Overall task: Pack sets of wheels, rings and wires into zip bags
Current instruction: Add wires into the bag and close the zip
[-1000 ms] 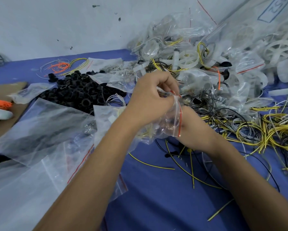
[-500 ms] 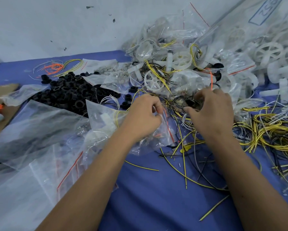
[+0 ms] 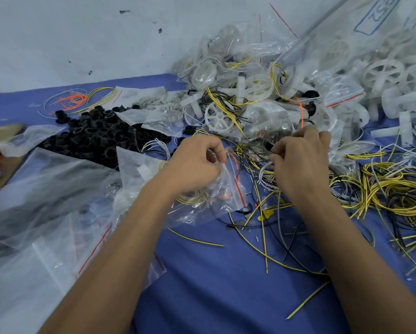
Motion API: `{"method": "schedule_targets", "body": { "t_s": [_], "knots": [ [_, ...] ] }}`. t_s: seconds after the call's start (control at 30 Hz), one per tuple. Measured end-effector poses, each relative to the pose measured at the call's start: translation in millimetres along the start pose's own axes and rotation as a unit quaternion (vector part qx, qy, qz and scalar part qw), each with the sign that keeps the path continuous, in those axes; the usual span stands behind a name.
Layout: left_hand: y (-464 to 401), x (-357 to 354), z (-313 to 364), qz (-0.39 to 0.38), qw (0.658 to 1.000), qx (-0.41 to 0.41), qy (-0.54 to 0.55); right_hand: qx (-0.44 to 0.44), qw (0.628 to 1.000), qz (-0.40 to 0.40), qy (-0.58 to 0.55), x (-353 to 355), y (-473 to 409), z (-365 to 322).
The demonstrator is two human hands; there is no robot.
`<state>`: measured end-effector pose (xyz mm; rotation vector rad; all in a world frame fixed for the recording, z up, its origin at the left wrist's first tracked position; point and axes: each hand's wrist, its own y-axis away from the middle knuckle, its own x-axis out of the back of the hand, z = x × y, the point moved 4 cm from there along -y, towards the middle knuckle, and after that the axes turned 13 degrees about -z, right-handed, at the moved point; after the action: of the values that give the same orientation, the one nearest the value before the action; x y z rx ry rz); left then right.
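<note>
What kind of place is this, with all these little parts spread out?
Probably a small kit-packing workbench. Bulk parts lie loose on a blue table: a heap of black rings, white plastic wheels and yellow wires. The left hand holds a zip bag.

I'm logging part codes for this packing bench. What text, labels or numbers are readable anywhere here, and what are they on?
"Z50Z" or similar, in blue characters inside a blue outlined box, tilted and seen at an angle, on the large clear plastic bag at top right; the exact reading is uncertain and the box is cut off by the frame edge.
No other text is legible: the small zip bags and white wheels show no readable print.
</note>
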<state>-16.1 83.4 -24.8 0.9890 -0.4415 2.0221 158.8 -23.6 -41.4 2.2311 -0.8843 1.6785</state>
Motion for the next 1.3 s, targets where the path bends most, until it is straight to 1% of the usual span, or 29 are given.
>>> {"method": "schedule_targets", "body": {
  "t_s": [0.07,0.1,0.17,0.23,0.3,0.37,0.4,0.43,0.47,0.5,0.53,0.57,0.6,0.63,0.67,0.7,0.77,0.9,0.97,1.0,1.07,1.13,1.3],
  "knots": [
    [2,2,2,-0.027,1.000,-0.005,0.015,0.014,0.998,0.037,-0.042,4,1,0],
    [3,3,3,-0.021,0.999,-0.006,0.036,0.025,0.996,0.051,-0.068,6,1,-2],
    [4,3,5,0.024,0.995,-0.007,0.097,0.057,0.988,0.059,-0.132,8,2,-6],
    [3,1,8,0.074,0.983,-0.011,0.166,0.102,0.973,0.049,-0.199,8,3,-11],
    [1,1,11,0.087,0.972,-0.024,0.219,0.147,0.952,0.026,-0.268,8,3,-16],
    [2,2,14,0.072,0.974,-0.046,0.209,0.167,0.923,0.004,-0.346,8,3,-21],
    [2,3,15,0.059,0.982,-0.054,0.173,0.165,0.908,0.002,-0.386,8,3,-22],
    [3,3,16,0.045,0.989,-0.059,0.125,0.162,0.885,-0.003,-0.437,8,3,-22],
    [3,3,16,0.031,0.995,-0.061,0.078,0.158,0.849,-0.013,-0.504,9,2,-21],
    [3,2,17,0.020,0.997,-0.062,0.043,0.155,0.795,-0.034,-0.585,9,1,-20],
    [3,2,17,0.012,0.998,-0.061,0.029,0.151,0.728,-0.066,-0.665,9,1,-20],
    [4,2,17,0.007,0.998,-0.060,0.032,0.151,0.662,-0.100,-0.728,9,1,-19],
    [4,2,17,0.005,0.997,-0.060,0.038,0.151,0.608,-0.130,-0.768,10,2,-20],
    [4,1,18,0.005,0.997,-0.061,0.046,0.151,0.571,-0.156,-0.792,11,2,-20],
    [4,1,19,0.010,0.996,-0.063,0.055,0.148,0.551,-0.179,-0.802,11,3,-21],
    [3,0,19,0.020,0.995,-0.065,0.067,0.140,0.544,-0.199,-0.803,10,3,-22],
    [3,1,19,0.050,0.990,-0.065,0.113,0.112,0.552,-0.237,-0.791,6,4,-25],
    [1,-2,17,0.070,0.959,-0.053,0.269,0.087,0.596,-0.284,-0.747,0,7,-24],
    [1,-2,17,0.079,0.946,-0.059,0.308,0.090,0.619,-0.307,-0.717,-2,10,-26],
    [1,-1,18,0.083,0.946,-0.062,0.308,0.093,0.629,-0.311,-0.707,-3,11,-27],
    [-1,0,16,0.099,0.954,-0.061,0.278,0.095,0.645,-0.303,-0.695,-5,11,-27],
    [-3,0,12,0.112,0.955,-0.050,0.270,0.094,0.670,-0.286,-0.678,-5,10,-26],
    [-5,-2,6,0.107,0.933,-0.035,0.342,0.081,0.730,-0.243,-0.634,-6,5,-20]
  ]
}}
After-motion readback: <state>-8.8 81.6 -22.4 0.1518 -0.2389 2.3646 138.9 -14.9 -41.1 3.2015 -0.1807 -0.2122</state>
